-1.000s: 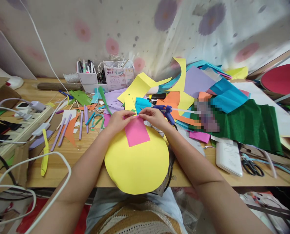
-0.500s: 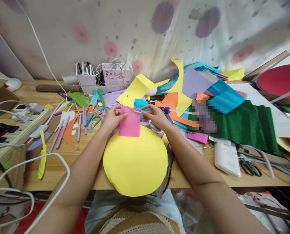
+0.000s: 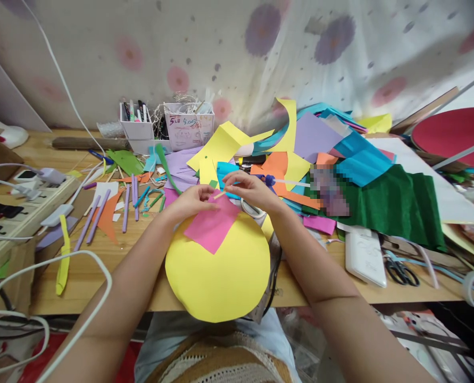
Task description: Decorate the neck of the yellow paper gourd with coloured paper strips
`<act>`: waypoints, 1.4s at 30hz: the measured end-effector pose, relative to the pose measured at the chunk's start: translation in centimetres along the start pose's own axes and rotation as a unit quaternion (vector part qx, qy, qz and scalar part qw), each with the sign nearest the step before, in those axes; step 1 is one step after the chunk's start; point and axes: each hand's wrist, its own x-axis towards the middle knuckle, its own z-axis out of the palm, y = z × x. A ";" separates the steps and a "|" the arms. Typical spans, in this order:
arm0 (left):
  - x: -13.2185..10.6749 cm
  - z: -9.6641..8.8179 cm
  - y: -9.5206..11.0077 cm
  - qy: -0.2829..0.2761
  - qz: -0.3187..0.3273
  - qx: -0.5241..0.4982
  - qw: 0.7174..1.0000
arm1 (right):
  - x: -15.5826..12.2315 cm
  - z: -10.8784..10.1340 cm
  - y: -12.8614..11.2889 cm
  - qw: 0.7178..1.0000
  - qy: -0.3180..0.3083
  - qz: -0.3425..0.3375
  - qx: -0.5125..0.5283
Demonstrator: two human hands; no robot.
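Count at the counter (image 3: pixel 81 287): one left hand (image 3: pixel 194 203), one right hand (image 3: pixel 249 187), one yellow disc (image 3: pixel 221 279), one pink sheet (image 3: pixel 213 231) at the hands, one thin stick (image 3: pixel 219 195) at the fingertips. Further units: at least five long purple rods (image 3: pixel 98 219), one pair of scissors (image 3: pixel 401 271), one power strip (image 3: pixel 31 215), one blue glue gun (image 3: pixel 267 181), one red disc (image 3: pixel 456 136). Overlapping coloured scraps (image 3: pixel 316 135) cannot be counted reliably.

Pink paper (image 3: pixel 213 231), squared up and mostly above the yellow disc (image 3: pixel 219 279) half a second ago, is now turned cornerwise, one corner lower over it. Left hand (image 3: pixel 193 203) is nearer the right hand (image 3: pixel 251 190). Thin stick (image 3: pixel 219 195), nearly level before, now slants.
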 end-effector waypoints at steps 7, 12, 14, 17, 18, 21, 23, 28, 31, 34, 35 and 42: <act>0.1 0.0 -0.6 -0.022 0.035 0.096 0.995 | 0.1 0.4 1.3 0.995 -0.059 0.042 -0.065; 0.5 -0.3 -1.4 0.012 0.046 0.098 0.994 | 0.0 0.6 1.7 0.997 -0.050 0.040 -0.044; 0.7 -0.2 -1.7 0.014 0.045 0.088 0.995 | 0.1 0.9 1.9 0.998 -0.025 0.030 -0.055; 0.7 -0.2 -1.8 0.034 0.044 0.077 0.995 | 0.1 1.4 2.2 0.999 0.009 0.023 -0.043; 0.7 -0.2 -1.7 0.043 0.046 0.073 0.995 | 0.1 1.5 2.3 0.999 0.015 0.024 -0.024; 0.5 -0.1 -1.4 0.055 0.045 0.059 0.996 | 0.1 1.8 2.6 0.998 0.013 0.037 0.043; 0.5 -0.1 -1.3 0.051 0.041 0.058 0.996 | 0.1 1.9 2.7 0.996 0.012 0.048 0.067; 0.5 -0.2 -1.3 0.055 0.049 0.078 0.994 | 0.2 2.1 2.9 0.996 0.039 0.054 0.051; 0.5 -0.3 -1.2 0.060 0.048 0.081 0.994 | 0.3 2.0 2.9 0.997 0.043 0.053 0.030; 0.4 -0.2 -1.0 0.054 0.046 0.075 0.995 | 0.2 1.9 2.9 0.996 0.057 0.054 0.032; 0.4 -0.2 -1.0 0.052 0.047 0.070 0.995 | 0.2 1.9 2.8 0.996 0.062 0.056 0.037; 0.3 -0.4 -0.8 0.065 -0.008 0.013 0.998 | 0.4 2.2 2.7 0.994 0.062 0.063 0.060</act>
